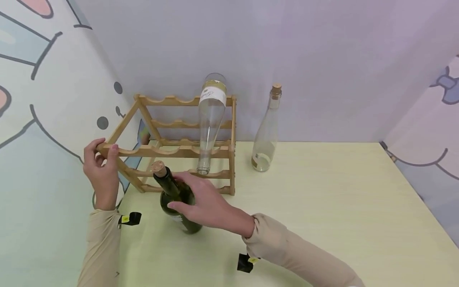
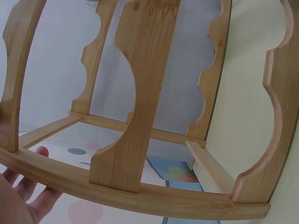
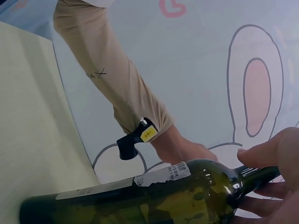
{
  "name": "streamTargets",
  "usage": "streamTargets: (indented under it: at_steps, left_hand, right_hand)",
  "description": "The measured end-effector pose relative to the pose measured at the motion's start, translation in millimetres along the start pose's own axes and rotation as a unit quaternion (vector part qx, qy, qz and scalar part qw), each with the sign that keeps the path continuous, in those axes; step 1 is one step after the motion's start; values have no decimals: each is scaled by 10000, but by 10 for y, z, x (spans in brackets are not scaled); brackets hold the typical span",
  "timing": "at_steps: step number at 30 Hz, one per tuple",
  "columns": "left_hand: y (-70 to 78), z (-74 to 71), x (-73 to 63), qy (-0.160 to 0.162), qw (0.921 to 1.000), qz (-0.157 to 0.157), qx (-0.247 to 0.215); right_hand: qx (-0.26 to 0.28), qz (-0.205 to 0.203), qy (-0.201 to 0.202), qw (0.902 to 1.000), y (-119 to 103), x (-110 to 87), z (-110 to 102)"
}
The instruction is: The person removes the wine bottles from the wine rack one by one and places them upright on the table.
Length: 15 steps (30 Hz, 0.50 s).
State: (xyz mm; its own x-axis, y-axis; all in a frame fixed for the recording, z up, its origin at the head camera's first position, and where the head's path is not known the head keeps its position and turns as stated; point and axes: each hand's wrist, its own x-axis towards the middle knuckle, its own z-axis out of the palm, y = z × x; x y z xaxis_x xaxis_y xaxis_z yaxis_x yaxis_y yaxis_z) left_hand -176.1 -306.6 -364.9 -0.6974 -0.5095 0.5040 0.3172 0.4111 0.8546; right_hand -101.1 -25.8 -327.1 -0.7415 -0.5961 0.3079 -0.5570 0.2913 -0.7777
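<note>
Tan sleeves (image 1: 287, 243) cover your forearms, and at each cuff sits a black device (image 1: 245, 263) with a yellow tag. Your right hand (image 1: 208, 201) is clamped on the green bottle (image 1: 173, 191) around its neck and shoulder, thumb on one side and fingers on the other. You have it just in front of the rack (image 1: 154, 151), its cork (image 1: 158, 168) at the upper end and slanting left in the head view; whether its base touches the pale surface (image 1: 322, 199), I cannot tell. Beyond it, your left hand (image 1: 102, 171) grips the rack at its near left corner, thumb and fingers bent around the light wood. Rounded notches are cut along the rails. Across the top, toward the right end, lies a clear bottle (image 1: 211, 115) with a white and gold label, neck toward you. To the right, apart from the rack, a corked clear bottle (image 1: 265, 139) stands upright near the far edge of the surface. Behind it all rises a greyish lilac wall (image 1: 305, 59)
</note>
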Motion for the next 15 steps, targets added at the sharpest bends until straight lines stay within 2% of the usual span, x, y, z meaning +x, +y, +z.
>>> streamTargets:
  at_steps: [4,15]
  left_hand:
    - [-32,9,6,21,10000,-66,-48]
    - [-17,25,2,92,9999,19,-118]
  right_hand:
    - [19,11,75,10000,-4,72,59]
    - [546,-608,193,9965,61,147,122]
